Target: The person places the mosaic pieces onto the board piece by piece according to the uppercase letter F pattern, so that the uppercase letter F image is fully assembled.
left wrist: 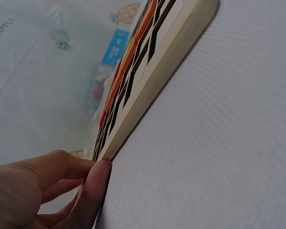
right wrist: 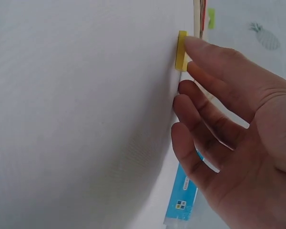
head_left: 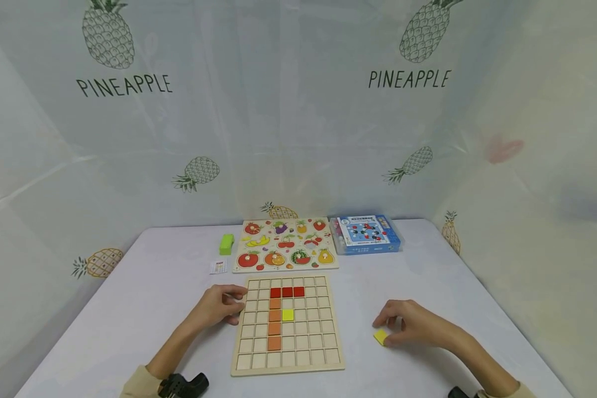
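A wooden grid board (head_left: pixel 288 371) lies in front of me, holding three red tiles (head_left: pixel 287 292) in a row, several orange tiles (head_left: pixel 275 315) in a column below the leftmost red one, and one yellow tile (head_left: pixel 288 315) beside that column. My left hand (head_left: pixel 219 305) holds the board's left edge between thumb and fingers; in the left wrist view the thumb (left wrist: pixel 96 183) rests against its side. Off to the right of the board, my right hand (head_left: pixel 410 323) pinches a second yellow tile (head_left: pixel 380 337) by thumb and index finger, low over the table. The other fingers (right wrist: pixel 183 143) are loosely bent.
Behind the grid board lies a fruit picture puzzle board (head_left: pixel 286 243). A clear box with a blue label (head_left: pixel 367 234) is to its right. On its left are a bright green block (head_left: pixel 226 244) and a small printed card (head_left: pixel 218 267). A pineapple-printed curtain (head_left: pixel 298 121) hangs behind the white table.
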Tool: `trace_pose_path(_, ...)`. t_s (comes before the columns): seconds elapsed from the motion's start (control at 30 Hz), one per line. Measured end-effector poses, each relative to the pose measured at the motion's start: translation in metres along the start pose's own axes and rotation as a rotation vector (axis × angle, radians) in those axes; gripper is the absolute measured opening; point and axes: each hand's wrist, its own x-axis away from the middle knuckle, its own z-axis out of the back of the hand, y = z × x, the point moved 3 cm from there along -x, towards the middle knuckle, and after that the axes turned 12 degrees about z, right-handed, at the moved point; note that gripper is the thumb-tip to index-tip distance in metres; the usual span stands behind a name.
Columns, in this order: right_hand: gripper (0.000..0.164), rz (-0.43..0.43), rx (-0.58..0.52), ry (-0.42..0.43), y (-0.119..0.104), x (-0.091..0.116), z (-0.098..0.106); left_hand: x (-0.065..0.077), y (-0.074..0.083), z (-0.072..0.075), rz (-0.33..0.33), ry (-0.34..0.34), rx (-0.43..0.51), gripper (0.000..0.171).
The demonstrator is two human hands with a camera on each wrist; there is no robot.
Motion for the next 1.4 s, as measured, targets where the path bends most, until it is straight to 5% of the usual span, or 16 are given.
trace_pose_path(0.57,0.019,-0.028,0.041,0.005,-0.003,-0.003,-0.005,0.001,0.0,-0.001,-0.003,0.003,0.001,0.04)
trace_pose_path(1.4,0.015,0.048,0.184,0.058,-0.006,-0.012,-0.003,0.0,0.002,0.0,0.02,0.01,-0.002,0.04)
